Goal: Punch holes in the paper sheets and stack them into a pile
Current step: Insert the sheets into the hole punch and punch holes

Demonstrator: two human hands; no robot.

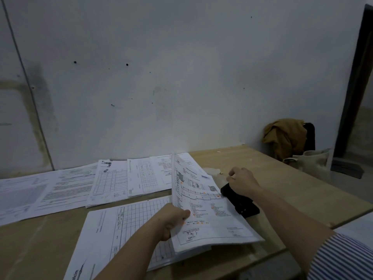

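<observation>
Head view: the left hand (174, 220) pinches the near left edge of a sheaf of printed sheets (203, 211), thumb on top, lifting that side so the sheaf tilts up. The sheaf's right edge meets the black hole punch (242, 204), which lies on the wooden table (252, 158) right of centre. The right hand (242, 182) rests on the punch's far end, fingers curled over it. Gridded sheets (125, 227) lie flat under the sheaf, near left. A row of papers (80, 182) lines the far left by the wall. A mustard cloth (284, 134) and cream bag (314, 160) sit far right.
</observation>
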